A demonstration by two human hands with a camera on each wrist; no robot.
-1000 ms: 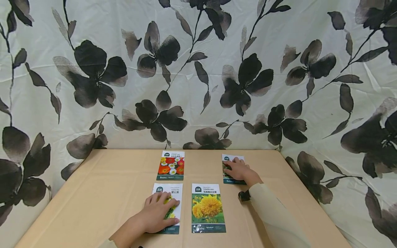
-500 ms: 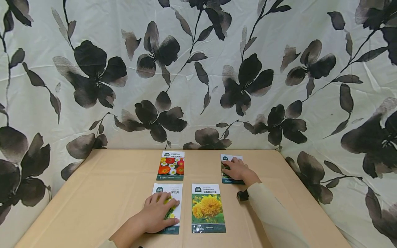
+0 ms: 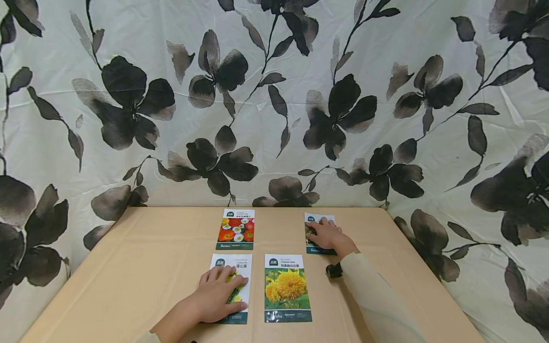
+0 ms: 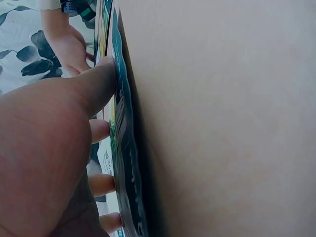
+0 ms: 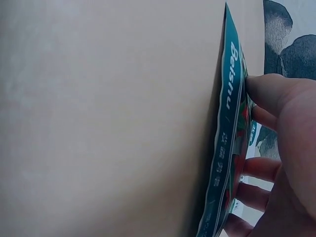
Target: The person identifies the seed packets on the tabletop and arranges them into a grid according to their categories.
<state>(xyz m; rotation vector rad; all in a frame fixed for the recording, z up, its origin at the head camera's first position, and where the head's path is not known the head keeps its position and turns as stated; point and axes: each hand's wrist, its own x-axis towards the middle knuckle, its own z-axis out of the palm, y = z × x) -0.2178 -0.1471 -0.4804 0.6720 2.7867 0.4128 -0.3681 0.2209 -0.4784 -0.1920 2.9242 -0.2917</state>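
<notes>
My left hand rests with spread fingers on a seed packet showing yellow blooms, at the near left. In the left wrist view the thumb and fingertips press that packet's face against the table. Farther off on the right, my right hand lies on another seed packet, covering most of its picture. Red and green print and a teal band show on this packet in the right wrist view, with fingertips touching its face. Between and beside the hands lies a seed packet with yellow double flowers.
A packet with red and white flowers lies at the back left. The light wooden-toned table narrows toward a floral curtain hanging behind it. A dark band sits at my right wrist.
The right hand and the packet beneath it have slid slightly left. My left hand and the other packets hold their places.
</notes>
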